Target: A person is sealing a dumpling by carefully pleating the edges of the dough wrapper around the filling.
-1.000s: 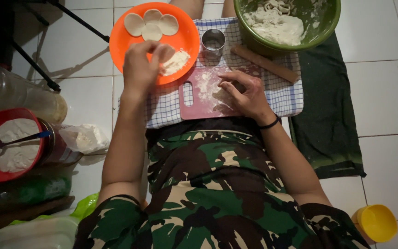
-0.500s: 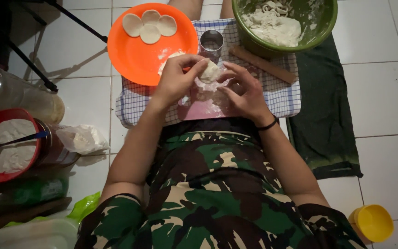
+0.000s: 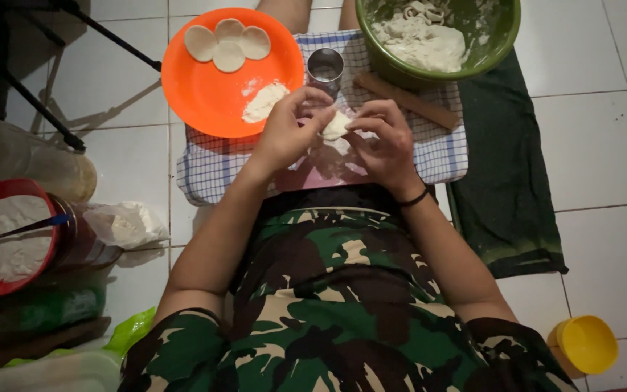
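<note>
My left hand [image 3: 288, 133] and my right hand [image 3: 384, 138] meet above a pink board [image 3: 326, 171] and both pinch one small piece of white dough [image 3: 336, 125] between their fingertips. The board lies on a blue checked cloth [image 3: 215, 168]. An orange plate [image 3: 212, 91] to the upper left carries three flat dough rounds [image 3: 227, 45] and a small heap of flour [image 3: 264, 101]. A metal cup-shaped cutter [image 3: 325, 68] stands just beyond my hands. A wooden rolling pin [image 3: 409, 101] lies to its right.
A green bowl [image 3: 498, 43] of dough stands at the top right on a dark green cloth [image 3: 506, 181]. At left sit a red bowl of flour [image 3: 5, 236] with a spoon, a plastic bag [image 3: 125, 223] and bottles. A yellow cup [image 3: 585, 343] is at lower right.
My left hand left the orange plate and came to the board. Both hands lifted the dough piece off the board and now hold it between them.
</note>
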